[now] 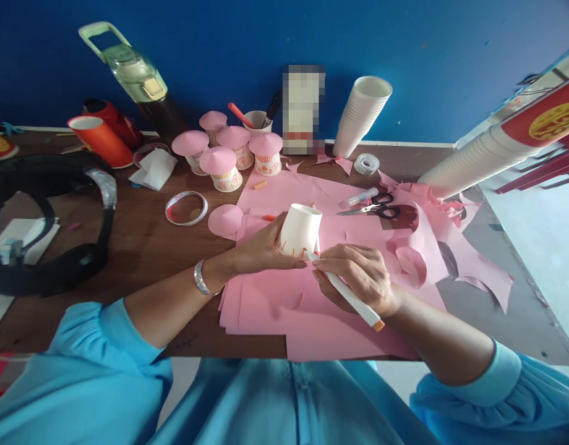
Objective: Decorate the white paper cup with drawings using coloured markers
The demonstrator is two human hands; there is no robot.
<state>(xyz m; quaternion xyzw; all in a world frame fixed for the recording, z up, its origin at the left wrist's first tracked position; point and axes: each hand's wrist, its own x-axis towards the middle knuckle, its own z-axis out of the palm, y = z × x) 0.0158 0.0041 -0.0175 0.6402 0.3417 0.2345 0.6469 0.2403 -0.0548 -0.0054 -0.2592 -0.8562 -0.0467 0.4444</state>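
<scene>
My left hand [269, 247] is wrapped round a white paper cup [299, 224], held tilted above pink paper sheets [266, 303]. Short orange and yellow strokes mark the cup near its rim. In my right hand [359, 276] is a white marker [354, 301] with an orange end, its tip at the cup's marked band. Left of the cup lies a pink paper cone [226, 220]. Farther back stand several decorated cups with pink cone tops, one of them a cup with orange drawings [267, 162].
Black-handled scissors [384, 207], a glue tube [359, 198] and clear tape [367, 164] lie behind my right hand. Pink scraps [423, 241] spread rightward. Stacked paper cups [362, 117] lean by the blue wall. A tape ring [186, 208], headphones [103, 241] and bottle [140, 77] occupy the left.
</scene>
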